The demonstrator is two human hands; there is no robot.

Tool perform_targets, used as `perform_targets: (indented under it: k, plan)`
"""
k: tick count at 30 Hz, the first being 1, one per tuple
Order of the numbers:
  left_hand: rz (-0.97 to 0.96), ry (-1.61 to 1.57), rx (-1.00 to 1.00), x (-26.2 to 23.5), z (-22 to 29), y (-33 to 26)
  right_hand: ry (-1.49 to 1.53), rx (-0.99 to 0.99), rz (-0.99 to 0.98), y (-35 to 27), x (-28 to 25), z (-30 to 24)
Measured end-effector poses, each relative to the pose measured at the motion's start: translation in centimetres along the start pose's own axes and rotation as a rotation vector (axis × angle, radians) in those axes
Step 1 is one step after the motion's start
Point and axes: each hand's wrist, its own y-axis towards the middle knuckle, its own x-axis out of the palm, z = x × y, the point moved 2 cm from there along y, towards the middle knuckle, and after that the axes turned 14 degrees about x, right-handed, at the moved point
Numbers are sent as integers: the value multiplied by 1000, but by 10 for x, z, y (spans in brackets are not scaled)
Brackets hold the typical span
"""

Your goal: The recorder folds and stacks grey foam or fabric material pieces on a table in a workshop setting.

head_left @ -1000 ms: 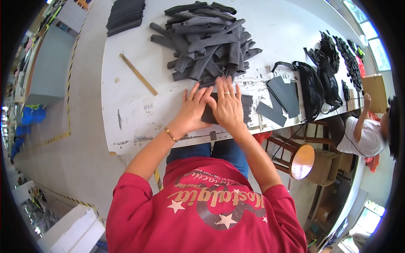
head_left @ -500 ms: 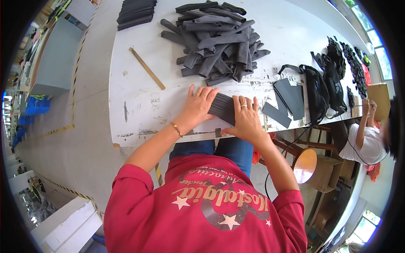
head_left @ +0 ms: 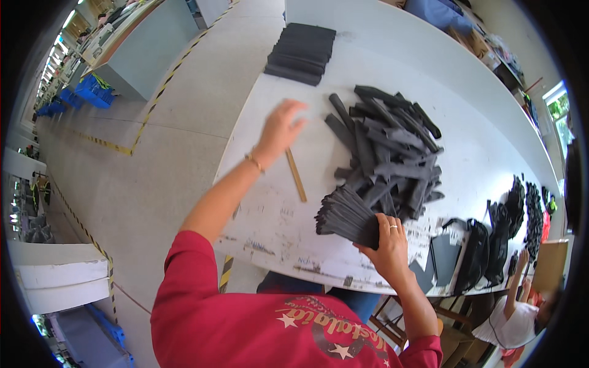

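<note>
My right hand (head_left: 389, 250) is closed on one end of a stack of dark grey fabric strips (head_left: 345, 216), whose other end fans out over the table. My left hand (head_left: 282, 127), smeared by motion, is over the table's left side with its fingers apart and nothing in them. Near it lies a thin wooden stick (head_left: 296, 176). Beyond that hand, a neat stack of dark flat pieces (head_left: 300, 52) sits at the far left. A loose heap of dark grey fabric tubes (head_left: 392, 144) lies just beyond the held stack.
The white table (head_left: 264, 202) has a raised panel along its far side. Dark flat panels (head_left: 445, 257) and black bags (head_left: 471, 254) lie to the right. A co-worker's arm (head_left: 521, 270) shows at the far right. Blue crates (head_left: 95, 91) stand on the floor at left.
My left hand has let go of the strips and moved away toward the far left. My right hand keeps the stack, now fanned and nearer the heap. The whole view has swung left.
</note>
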Motion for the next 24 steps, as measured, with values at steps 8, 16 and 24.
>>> perform_targets:
  k: [8,16,24]
  plan:
    - [-271,504,248,0,-179,58,90,-127,-164,84,1,-60]
    - [-368,518,421,13,-220,89,59,-245,-315,160,7,-90]
    - [-265,483,524,19,-257,87,-86,-290,-166,259,12,-104]
